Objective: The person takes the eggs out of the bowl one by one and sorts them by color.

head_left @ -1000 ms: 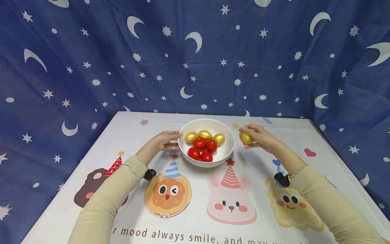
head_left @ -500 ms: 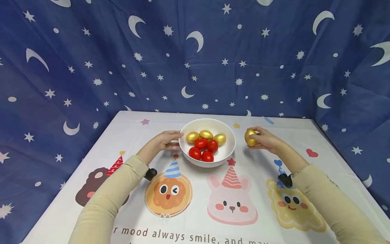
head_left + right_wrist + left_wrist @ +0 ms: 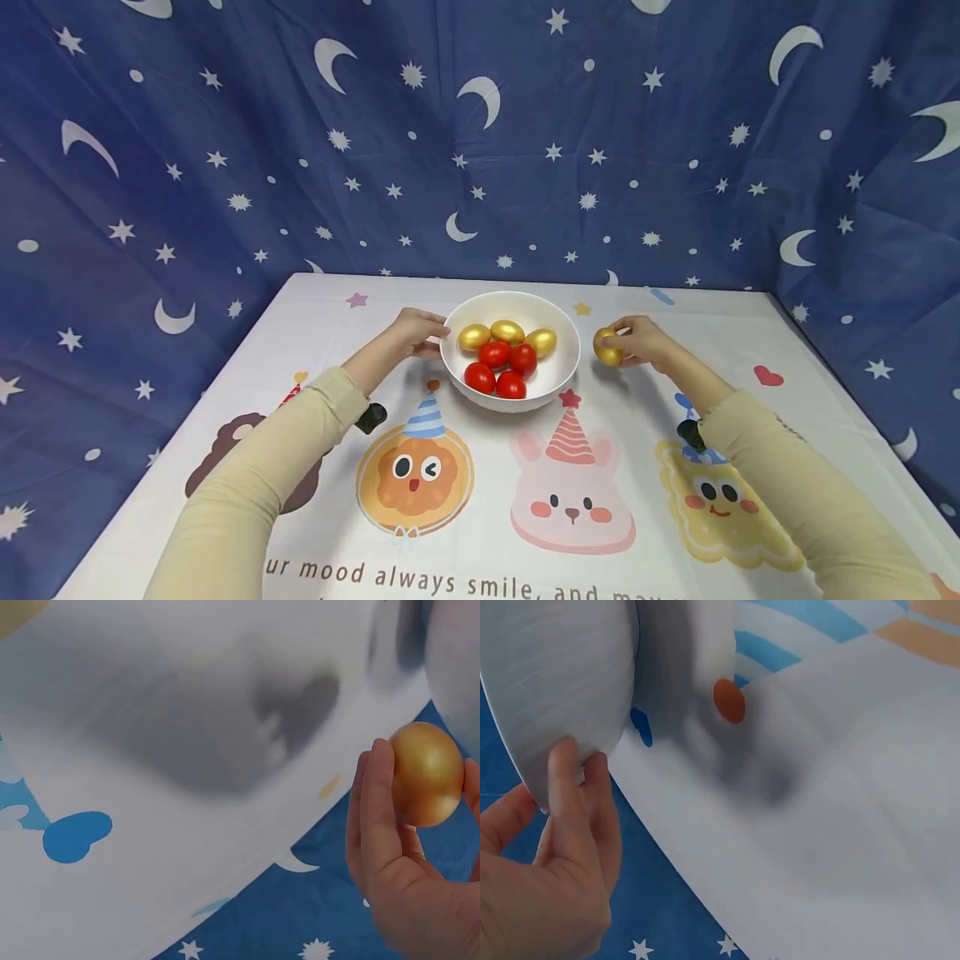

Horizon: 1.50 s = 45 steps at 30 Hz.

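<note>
Right wrist view: bowl cut off at the top right corner, blurred; bench cloth out of focus. Left wrist view shows only the bowl's outer wall. Gold egg (image 3: pixel 607 348) smooth, metallic, faint sheen, just right of the white bowl (image 3: pixel 558 379), above the bench (image 3: pixel 750 333). Right hand (image 3: pixel 637 342) pinches it between fingers (image 3: pixel 375 817) and thumb. Left hand (image 3: pixel 411 333) touches the bowl's left wall, fingers lightly curved against it. Bowl holds three gold eggs (image 3: pixel 507 332) far, four red eggs (image 3: pixel 495 354) near.

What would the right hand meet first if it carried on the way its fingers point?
Probably the white bowl: the right hand, holding a gold egg, points leftward at its outer wall, though the egg's height above the tablecloth is unclear.
</note>
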Available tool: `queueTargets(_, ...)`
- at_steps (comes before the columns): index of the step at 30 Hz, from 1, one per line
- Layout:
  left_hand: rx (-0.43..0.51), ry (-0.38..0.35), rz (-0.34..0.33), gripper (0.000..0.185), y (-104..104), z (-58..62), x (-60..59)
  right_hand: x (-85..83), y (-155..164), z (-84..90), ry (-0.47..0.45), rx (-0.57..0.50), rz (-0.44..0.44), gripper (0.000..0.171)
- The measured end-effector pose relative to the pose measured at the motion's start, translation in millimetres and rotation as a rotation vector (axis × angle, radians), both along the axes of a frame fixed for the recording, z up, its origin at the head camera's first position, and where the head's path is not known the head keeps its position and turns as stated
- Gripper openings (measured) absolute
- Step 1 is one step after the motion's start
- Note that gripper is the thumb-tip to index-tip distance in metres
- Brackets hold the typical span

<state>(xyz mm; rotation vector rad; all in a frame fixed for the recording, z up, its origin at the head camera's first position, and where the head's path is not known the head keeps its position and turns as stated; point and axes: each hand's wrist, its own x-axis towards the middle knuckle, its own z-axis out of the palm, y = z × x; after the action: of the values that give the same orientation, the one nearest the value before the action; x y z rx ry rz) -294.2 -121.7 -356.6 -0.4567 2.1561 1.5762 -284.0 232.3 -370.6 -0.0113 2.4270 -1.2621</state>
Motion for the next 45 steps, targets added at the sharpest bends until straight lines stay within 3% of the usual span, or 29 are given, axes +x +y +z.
queueTargets(17, 0.074, -0.008, -0.011, 0.046, -7, -12.0, -1.1, -12.1, -6, -21.0, 0.045, 0.149, 0.037, 0.043)
queueTargets(30, 0.105, 0.019, 0.004, 0.045, -9, -24.0, 1.3, -17.7, -13, -26.8, -0.012, 0.24, 0.051, 0.042)
queueTargets(35, 0.101, 0.038, 0.029, 0.043, -9, -26.0, 1.1, -20.5, -15, -27.6, -0.03, 0.27, 0.049, 0.046)
queueTargets(45, 0.082, 0.047, 0.008, 0.044, -10, -22.3, 1.0, -23.9, -18, -22.3, -0.055, 0.287, 0.071, 0.059)
